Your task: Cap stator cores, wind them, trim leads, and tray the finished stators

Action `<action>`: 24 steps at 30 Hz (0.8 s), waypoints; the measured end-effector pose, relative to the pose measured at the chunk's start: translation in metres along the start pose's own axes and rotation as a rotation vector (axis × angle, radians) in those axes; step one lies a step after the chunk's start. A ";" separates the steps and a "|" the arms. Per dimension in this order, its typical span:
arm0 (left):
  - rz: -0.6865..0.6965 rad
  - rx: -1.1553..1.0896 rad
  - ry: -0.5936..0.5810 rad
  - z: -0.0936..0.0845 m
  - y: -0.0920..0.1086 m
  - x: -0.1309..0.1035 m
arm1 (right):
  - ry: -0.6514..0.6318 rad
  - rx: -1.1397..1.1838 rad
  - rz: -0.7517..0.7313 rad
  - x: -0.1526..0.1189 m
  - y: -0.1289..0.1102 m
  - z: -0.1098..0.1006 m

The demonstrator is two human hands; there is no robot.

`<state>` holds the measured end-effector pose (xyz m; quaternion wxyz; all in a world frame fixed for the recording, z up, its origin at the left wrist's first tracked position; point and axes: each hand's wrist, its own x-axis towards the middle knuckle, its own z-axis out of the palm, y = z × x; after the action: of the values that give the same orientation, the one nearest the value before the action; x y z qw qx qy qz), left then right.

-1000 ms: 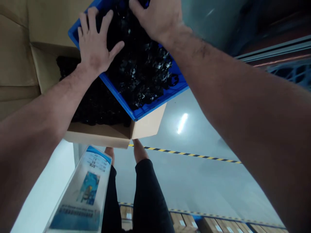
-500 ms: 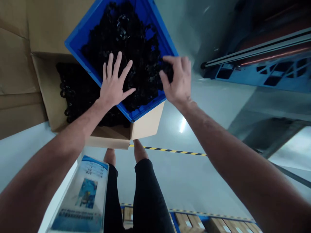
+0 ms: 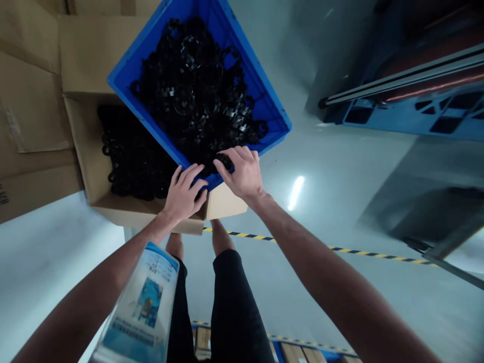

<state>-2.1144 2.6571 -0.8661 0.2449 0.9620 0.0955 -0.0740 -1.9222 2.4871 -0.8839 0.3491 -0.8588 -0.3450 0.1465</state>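
A blue plastic crate (image 3: 245, 55) holds a heap of small glossy black ring-like parts (image 3: 204, 85). It sits slantwise over an open cardboard box (image 3: 88, 146), which contains more black parts (image 3: 132, 164). At the crate's near corner, my right hand (image 3: 244, 174) has its thumb and fingers closed on a dark ring-like part (image 3: 224, 161). Close by, my left hand (image 3: 185, 194) rests at the crate's near-left rim, fingers bent and apart, with nothing visible in its grasp. The fingertips partly hide the rim there.
Large cardboard flaps (image 3: 34, 101) lie at the left. A blue rack with metal rails (image 3: 401, 75) stands at the right. Yellow-black tape (image 3: 249, 236) crosses the floor near my legs. A badge card (image 3: 143, 307) hangs in front of me; cartons (image 3: 293, 353) are at the bottom.
My right hand has moved from the crate's right side down and left to its near corner. My left hand has drawn back from over the heap to the near rim.
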 end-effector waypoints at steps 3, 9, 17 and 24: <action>-0.102 0.005 0.121 -0.014 -0.006 0.014 | 0.196 0.176 0.207 -0.012 0.004 -0.001; -0.201 -0.083 0.304 -0.052 -0.009 0.167 | 0.330 0.625 0.781 -0.040 0.015 0.019; -0.179 -0.097 0.152 -0.051 -0.023 0.239 | 0.115 0.904 1.052 0.001 0.022 0.075; 0.020 0.081 0.153 -0.054 0.030 0.148 | 0.171 0.914 1.101 -0.055 0.014 0.060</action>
<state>-1.9589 2.6794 -0.8341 0.1984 0.9749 0.1010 -0.0017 -1.9844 2.4713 -0.9359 0.5750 -0.6845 0.2625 0.3632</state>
